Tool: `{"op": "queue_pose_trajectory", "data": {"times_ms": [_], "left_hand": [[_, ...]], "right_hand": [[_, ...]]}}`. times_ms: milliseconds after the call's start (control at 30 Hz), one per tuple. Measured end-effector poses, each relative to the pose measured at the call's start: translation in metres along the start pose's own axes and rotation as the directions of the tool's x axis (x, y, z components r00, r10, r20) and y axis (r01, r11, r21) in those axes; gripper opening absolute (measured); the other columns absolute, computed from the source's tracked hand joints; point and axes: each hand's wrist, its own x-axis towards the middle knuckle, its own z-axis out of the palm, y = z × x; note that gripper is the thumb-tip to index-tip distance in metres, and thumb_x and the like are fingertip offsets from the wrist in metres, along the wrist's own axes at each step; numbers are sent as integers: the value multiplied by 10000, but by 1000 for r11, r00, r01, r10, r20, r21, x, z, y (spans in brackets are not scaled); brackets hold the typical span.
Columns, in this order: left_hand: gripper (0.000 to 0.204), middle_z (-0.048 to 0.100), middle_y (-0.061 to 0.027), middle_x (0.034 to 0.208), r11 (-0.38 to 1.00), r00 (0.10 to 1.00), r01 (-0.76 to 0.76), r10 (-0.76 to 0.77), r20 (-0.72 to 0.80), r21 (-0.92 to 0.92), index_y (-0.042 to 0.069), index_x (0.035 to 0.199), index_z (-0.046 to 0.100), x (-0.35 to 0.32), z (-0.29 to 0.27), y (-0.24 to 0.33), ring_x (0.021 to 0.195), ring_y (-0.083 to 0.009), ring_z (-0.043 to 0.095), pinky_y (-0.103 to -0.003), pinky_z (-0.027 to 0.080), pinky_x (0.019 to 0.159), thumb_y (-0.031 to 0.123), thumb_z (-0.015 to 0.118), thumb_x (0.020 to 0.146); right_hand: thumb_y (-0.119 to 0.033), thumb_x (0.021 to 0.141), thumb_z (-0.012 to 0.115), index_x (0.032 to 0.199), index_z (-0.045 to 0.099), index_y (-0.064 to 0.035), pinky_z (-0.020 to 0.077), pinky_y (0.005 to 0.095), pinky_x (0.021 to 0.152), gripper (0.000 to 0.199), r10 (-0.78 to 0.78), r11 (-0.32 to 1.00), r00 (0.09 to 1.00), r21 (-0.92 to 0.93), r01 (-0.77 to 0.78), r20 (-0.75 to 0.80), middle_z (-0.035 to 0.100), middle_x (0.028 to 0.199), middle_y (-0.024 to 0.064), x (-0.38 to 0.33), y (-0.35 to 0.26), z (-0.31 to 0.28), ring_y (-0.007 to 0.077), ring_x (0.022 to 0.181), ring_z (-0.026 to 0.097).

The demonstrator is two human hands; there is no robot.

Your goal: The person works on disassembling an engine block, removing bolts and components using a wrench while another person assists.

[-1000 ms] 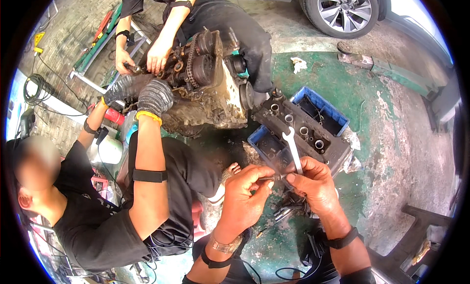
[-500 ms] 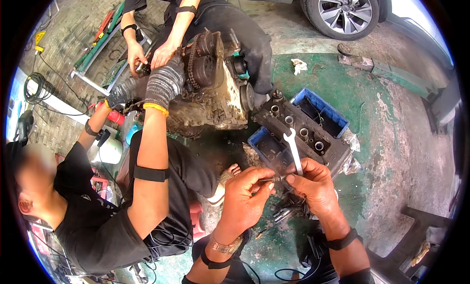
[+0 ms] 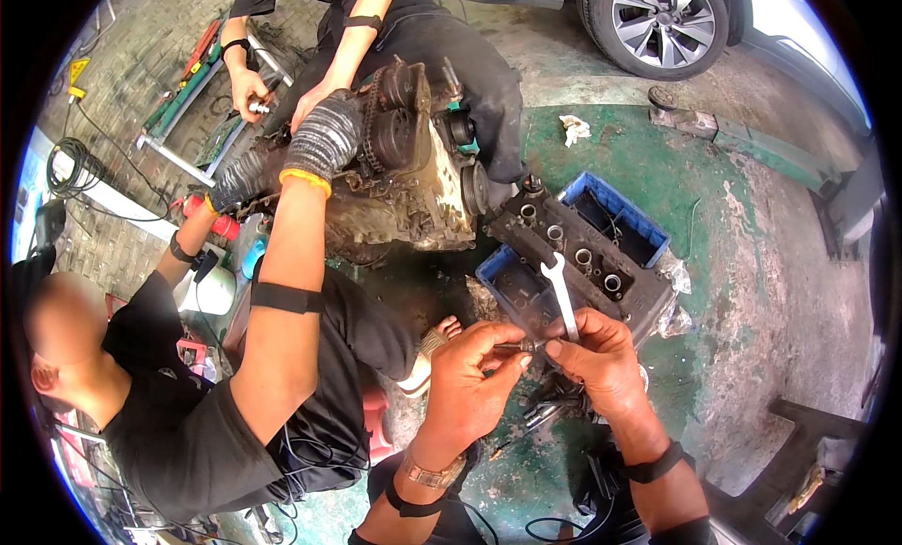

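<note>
My left hand is closed in a pinch on a small dark bolt, its end pointing right toward my other hand. My right hand grips a silver open-end wrench, jaw end up, with thumb and forefinger close to the bolt's tip. Whether the right fingertips touch the bolt, I cannot tell. Beyond my hands lies a dark engine valve cover with a row of round holes, resting across blue plastic bins. Loose metal tools show below my hands, partly hidden.
A greasy engine with a timing chain stands ahead. At the left, a co-worker's gloved hand rests on it. Another person's bare hand holds a small metal part. A car wheel and a green lift arm are at upper right.
The far person's one hand has moved up and left, away from the engine, with a small metal part. The co-worker's nearer glove has shifted slightly right. My hands stay nearly still.
</note>
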Motion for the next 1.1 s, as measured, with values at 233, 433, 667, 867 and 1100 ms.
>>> {"op": "queue_pose_trajectory", "data": {"times_ms": [233, 433, 667, 867, 1100], "left_hand": [[246, 584, -79, 1011, 1000, 1000, 5, -5, -15, 15, -47, 991, 615, 2, 1, 2, 820, -141, 653, -227, 522, 742, -131, 640, 761], [266, 584, -87, 1031, 999, 999, -29, 30, -37, 34, -40, 988, 627, 1, -2, 1, 849, -133, 634, -230, 527, 744, -138, 653, 742], [185, 634, -72, 908, 998, 997, -55, 56, -56, 24, -32, 943, 621, 4, 5, 7, 809, -135, 642, -252, 534, 717, -83, 644, 768], [191, 638, -84, 922, 993, 993, -96, 100, -60, 71, -24, 941, 625, 3, 0, 3, 796, -144, 645, -261, 535, 711, -79, 651, 760], [218, 610, -74, 951, 991, 996, -82, 87, -34, 109, -42, 938, 634, 3, -1, 6, 843, -128, 634, -252, 532, 786, -128, 650, 738]], "right_hand": [[10, 793, 688, 898, 662, -18, 436, 212, 738, 111, -16, 999, 1000, 31, 16, 6, 649, 854, -2, -1, -2, 0, 56, 804, 555], [5, 792, 692, 895, 665, -14, 435, 212, 727, 108, 4, 1000, 1000, 17, -4, 14, 650, 850, -4, 1, 1, 2, 54, 788, 552], [-4, 791, 697, 899, 667, -12, 430, 211, 721, 112, -10, 1000, 1000, 21, 10, 4, 651, 845, -3, -1, -3, 0, 54, 778, 549], [-13, 795, 694, 903, 668, -14, 425, 212, 719, 111, 20, 1000, 1000, 17, -20, 19, 651, 836, -5, 0, -1, 3, 53, 775, 547], [-14, 800, 690, 902, 665, -17, 417, 204, 694, 106, 39, 999, 999, 26, -40, 20, 646, 831, -9, 0, 0, 2, 50, 760, 541]]}}
